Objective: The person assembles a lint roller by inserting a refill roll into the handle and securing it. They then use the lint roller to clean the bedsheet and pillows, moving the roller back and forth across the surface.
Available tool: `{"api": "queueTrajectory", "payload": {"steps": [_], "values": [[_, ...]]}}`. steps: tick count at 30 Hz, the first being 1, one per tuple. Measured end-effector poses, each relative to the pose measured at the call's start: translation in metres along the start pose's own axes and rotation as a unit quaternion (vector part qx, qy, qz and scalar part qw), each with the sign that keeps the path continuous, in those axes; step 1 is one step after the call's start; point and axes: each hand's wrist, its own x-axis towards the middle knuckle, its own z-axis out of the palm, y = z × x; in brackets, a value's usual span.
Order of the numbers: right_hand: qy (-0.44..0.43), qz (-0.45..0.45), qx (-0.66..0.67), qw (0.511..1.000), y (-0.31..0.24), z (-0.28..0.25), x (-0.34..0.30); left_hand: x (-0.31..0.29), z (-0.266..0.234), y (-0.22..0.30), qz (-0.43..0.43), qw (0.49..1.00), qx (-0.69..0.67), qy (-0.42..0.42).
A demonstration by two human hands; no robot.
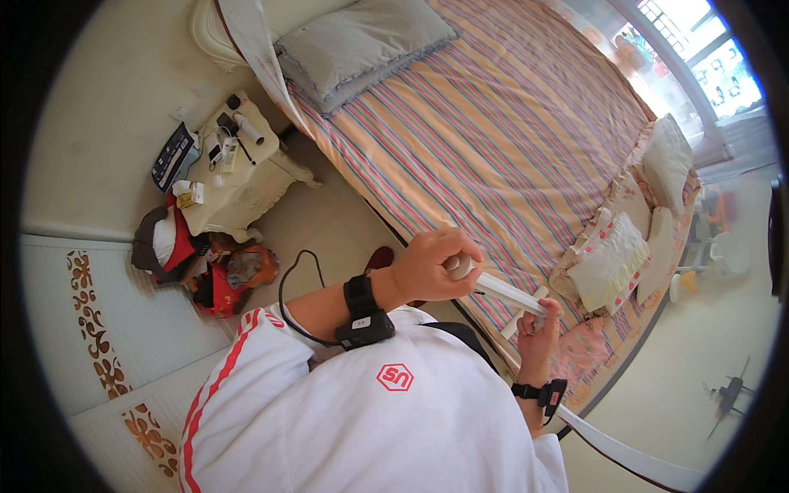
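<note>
My left hand (pixel 433 264) is wrapped in a fist round one end of a white, ridged rod (pixel 508 292). A rounded pale end shows beside the thumb. At the rod's other end, my right hand (pixel 539 329) has its fingers curled round it. A short white piece (pixel 523 321) sticks out beside the right fingers; whether it is part of the rod I cannot tell. Both hands are raised over the near edge of the bed (pixel 493 156), which has a striped cover. Black bands with small devices are strapped round both wrists.
Grey pillows (pixel 370 45) lie at the bed's far left, and pale frilled cushions (pixel 612 255) at its right. A cream nightstand (pixel 238 185) holds several small items. Bags and clothes (pixel 226 271) are heaped beside it. A white fan (pixel 723 259) stands beyond the right side.
</note>
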Motion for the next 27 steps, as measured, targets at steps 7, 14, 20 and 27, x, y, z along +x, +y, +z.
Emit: {"api": "queueTrajectory", "payload": {"steps": [7,14,20,27], "values": [[0.030,0.012,-0.002,0.999,0.003,0.012,0.012,0.000,-0.009,-0.019,-0.013,0.998,-0.055,-0.020],[0.043,0.020,-0.014,0.999,0.009,0.024,0.023,0.002,-0.019,-0.034,-0.065,0.991,-0.117,-0.016],[0.102,0.020,-0.020,0.994,0.009,0.036,0.024,0.011,-0.024,-0.042,-0.036,0.994,-0.101,-0.019],[0.094,0.002,-0.001,0.996,0.006,0.049,0.029,0.024,-0.033,-0.043,-0.029,0.994,-0.100,-0.038]]}}
